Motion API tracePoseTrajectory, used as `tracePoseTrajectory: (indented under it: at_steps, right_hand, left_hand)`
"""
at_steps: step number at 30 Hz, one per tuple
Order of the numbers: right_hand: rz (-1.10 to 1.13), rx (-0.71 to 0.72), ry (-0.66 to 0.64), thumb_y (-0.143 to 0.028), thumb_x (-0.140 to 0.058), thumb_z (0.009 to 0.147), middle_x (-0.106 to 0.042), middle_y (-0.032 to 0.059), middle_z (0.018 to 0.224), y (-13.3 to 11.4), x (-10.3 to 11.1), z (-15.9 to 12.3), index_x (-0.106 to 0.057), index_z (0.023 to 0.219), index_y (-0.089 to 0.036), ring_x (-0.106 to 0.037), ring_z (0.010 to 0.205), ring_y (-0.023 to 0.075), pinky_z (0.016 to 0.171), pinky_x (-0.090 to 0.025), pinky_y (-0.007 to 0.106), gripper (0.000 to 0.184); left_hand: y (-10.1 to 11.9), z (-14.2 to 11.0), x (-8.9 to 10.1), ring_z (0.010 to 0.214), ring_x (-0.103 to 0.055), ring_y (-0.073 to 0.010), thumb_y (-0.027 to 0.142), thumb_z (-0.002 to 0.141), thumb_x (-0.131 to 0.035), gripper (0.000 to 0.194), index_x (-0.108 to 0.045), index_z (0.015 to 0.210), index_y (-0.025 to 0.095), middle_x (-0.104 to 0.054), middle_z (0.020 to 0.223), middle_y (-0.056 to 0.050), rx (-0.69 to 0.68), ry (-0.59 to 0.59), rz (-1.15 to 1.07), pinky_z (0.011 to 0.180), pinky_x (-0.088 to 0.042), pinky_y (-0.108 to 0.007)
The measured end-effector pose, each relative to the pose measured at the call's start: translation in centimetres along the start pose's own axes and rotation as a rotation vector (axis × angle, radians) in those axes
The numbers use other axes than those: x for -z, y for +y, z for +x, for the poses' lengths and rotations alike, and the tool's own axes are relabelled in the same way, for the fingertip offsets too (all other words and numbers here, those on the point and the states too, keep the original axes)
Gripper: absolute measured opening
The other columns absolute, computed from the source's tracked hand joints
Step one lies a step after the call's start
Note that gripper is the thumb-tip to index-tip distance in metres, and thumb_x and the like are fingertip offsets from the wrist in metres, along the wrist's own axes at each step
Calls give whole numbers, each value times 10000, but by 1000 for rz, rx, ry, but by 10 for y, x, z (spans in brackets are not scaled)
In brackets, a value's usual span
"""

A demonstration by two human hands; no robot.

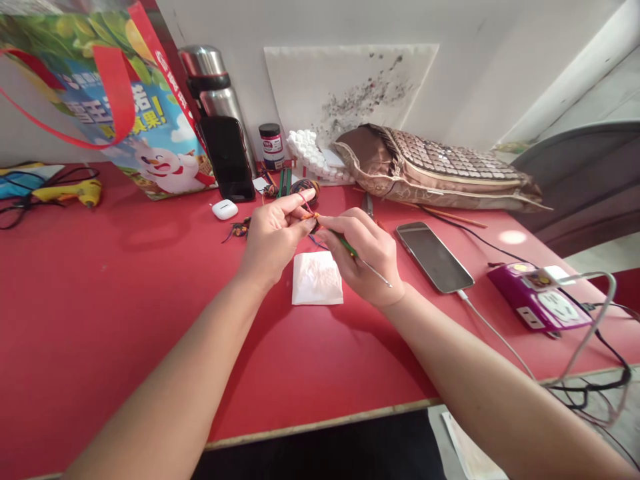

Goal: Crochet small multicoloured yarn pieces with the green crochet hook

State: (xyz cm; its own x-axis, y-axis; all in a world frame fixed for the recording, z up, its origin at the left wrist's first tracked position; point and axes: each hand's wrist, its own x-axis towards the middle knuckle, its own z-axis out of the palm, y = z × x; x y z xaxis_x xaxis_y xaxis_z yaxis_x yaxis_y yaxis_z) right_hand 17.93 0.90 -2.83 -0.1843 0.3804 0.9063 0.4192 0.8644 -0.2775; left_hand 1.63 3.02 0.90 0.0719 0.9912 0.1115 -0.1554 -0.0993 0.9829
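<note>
My left hand (275, 237) pinches a small orange piece of crocheted yarn (311, 215) between thumb and fingers, its index finger stretched out with a strand running over it. Closed around a crochet hook (367, 264) with a green grip is my right hand (367, 250). The hook's metal rear end points down toward my wrist, while its front end meets the yarn at my left fingertips and is partly hidden. Below both hands lies a folded white tissue (317, 279). Dark multicoloured yarn (309, 193) sits just behind the fingers, with a small yarn bundle (241, 229) left of my left hand.
On the red table (150, 320) a black phone (229, 159) leans against a steel thermos (220, 100). Another phone (435, 257) charges at right beside a purple power strip (540, 300). A white earbud case (225, 209), a shopping bag (170, 150) and a yellow glue gun (70, 193) stand left.
</note>
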Motion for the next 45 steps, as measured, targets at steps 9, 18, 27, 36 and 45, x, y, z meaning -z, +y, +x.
tracePoseTrajectory:
  at_steps: [9,18,27,36,45]
  right_hand:
    - [79,-162,2,-210,-661,1067,-780,52,875,-5,7,4,-744,1012,-217,-683,746,162,682,-536,309,100]
    - [238,-564,16,-345,-718,1007,-671,7,671,-15,18,18,-718,751,-219,-565,622,145,649,-477,314,286]
    - [716,-982,136,-499,-907,814,-510,-43,525,-3,22,26,-775,707,-199,-310,452,65,450,-230,267,346]
    - [882,-999,104,-575,-921,815,-561,-51,556,-4,17,23,-770,786,-186,-342,428,50,440,-270,254,418]
    - [884,-1018,250,-621,-900,832,-569,-62,584,-6,8,23,-762,822,-211,-366,449,60,464,-344,263,433]
  left_hand:
    - [-1,2,4,764,-619,-133,132,692,-809,460,-872,1148,141,-682,746,24,-58,30,118,818,-527,-307]
    - [-4,4,9,764,-607,-154,97,717,-750,348,-909,1003,215,-722,783,-6,-201,-43,292,802,-530,-335]
    - [-1,3,9,798,-680,-158,167,680,-931,270,-907,940,236,-743,778,-5,-98,-93,55,918,-591,-366]
    - [-6,2,5,762,-639,-125,169,589,-998,405,-921,964,300,-718,764,20,42,-155,-163,789,-562,-296]
    - [-11,-3,-8,790,-641,-126,138,594,-969,423,-897,968,324,-678,770,48,65,-57,-265,784,-555,-286]
